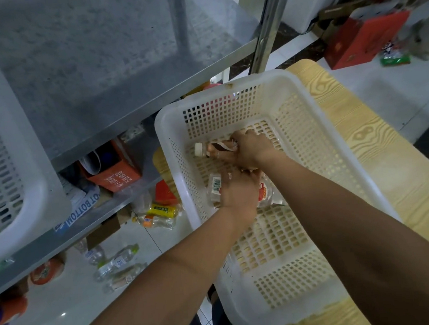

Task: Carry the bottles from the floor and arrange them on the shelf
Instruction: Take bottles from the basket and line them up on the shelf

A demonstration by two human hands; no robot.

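Both hands reach into a white perforated basket (335, 136) on a light wooden table. My right hand (250, 149) grips a white-capped bottle with a brown and white label (213, 148), lying on the basket floor. Just below it, my left hand (238, 192) grips a clear bottle with a barcode label (214, 187). Another clear bottle with a red label (266, 194) lies beside the left hand. The grey metal shelf (96, 69) spreads across the upper left. Several more bottles (118, 264) lie on the floor under it.
A second white basket (10, 180) sits on the shelf at the far left. An orange carton (116, 173) stands on a lower shelf board. A yellow-labelled bottle (160, 212) lies on the floor. A red box (363, 40) is at the top right beyond the wooden table (377, 135).
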